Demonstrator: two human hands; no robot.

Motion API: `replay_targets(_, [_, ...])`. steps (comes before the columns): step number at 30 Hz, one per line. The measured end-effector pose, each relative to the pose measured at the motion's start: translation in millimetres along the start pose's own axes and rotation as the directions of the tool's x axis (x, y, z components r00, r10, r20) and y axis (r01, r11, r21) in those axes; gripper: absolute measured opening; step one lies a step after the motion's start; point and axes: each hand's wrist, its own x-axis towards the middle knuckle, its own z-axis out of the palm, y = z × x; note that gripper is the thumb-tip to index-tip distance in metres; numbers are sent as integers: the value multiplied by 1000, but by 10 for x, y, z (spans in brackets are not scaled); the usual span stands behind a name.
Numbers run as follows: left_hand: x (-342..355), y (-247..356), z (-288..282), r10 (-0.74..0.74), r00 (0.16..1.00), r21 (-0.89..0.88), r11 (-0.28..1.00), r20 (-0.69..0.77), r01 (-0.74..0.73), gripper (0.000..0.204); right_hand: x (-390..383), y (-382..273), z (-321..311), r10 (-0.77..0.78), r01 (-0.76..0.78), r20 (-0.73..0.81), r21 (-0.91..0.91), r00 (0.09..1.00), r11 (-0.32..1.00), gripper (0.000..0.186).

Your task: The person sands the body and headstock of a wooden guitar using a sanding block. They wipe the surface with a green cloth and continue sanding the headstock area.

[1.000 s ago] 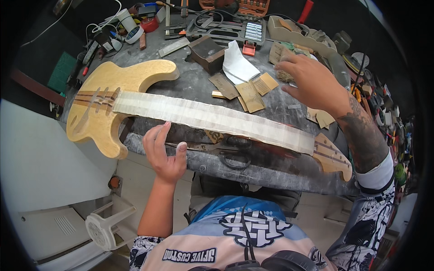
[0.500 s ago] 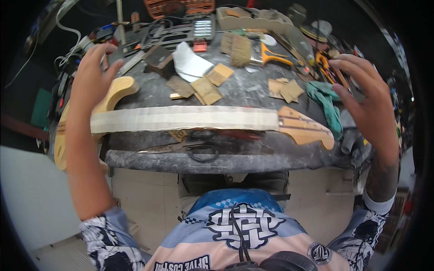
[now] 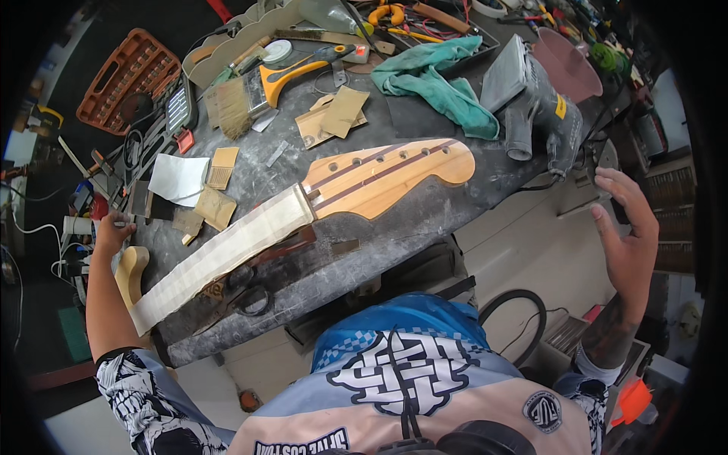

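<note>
A pale wooden guitar lies along the worktable's front, its headstock (image 3: 402, 173) pointing right, its neck covered with cream tape (image 3: 243, 239) and its body (image 3: 130, 273) mostly hidden at the left. My left hand (image 3: 114, 231) reaches past the body into tools at the left edge, fingers curled beside a red item (image 3: 99, 205); what they hold is unclear. My right hand (image 3: 623, 231) is raised off the table's right end, fingers apart and empty, below a dusty grey power tool (image 3: 542, 129). Scissors (image 3: 254, 302) lie under the neck.
Sandpaper pieces (image 3: 345, 110), a white sheet (image 3: 176, 180), a yellow-handled brush (image 3: 284, 80) and teal cloth (image 3: 447, 87) cover the grey table (image 3: 425, 216). An orange socket case (image 3: 125, 80) and wavy tray (image 3: 212, 53) stand behind. A pink bowl (image 3: 569, 64) sits right, a black hose (image 3: 512, 299) below.
My left hand has left the guitar neck and moved to the far left. My right hand has swung from the middle-back out to the right. The view has turned rightward.
</note>
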Motion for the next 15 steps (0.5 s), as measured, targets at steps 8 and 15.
replay_targets(8, [-327,-283,-570,-23,984,170,984,-176,54,28,-292,173,265,85,-84,-18,67,996,994,32])
replay_targets(15, [-1290,1037,-1805,106,825,-57,985,-555,-165,17,-155,89,416,-69,83,-85,171,994,982,32])
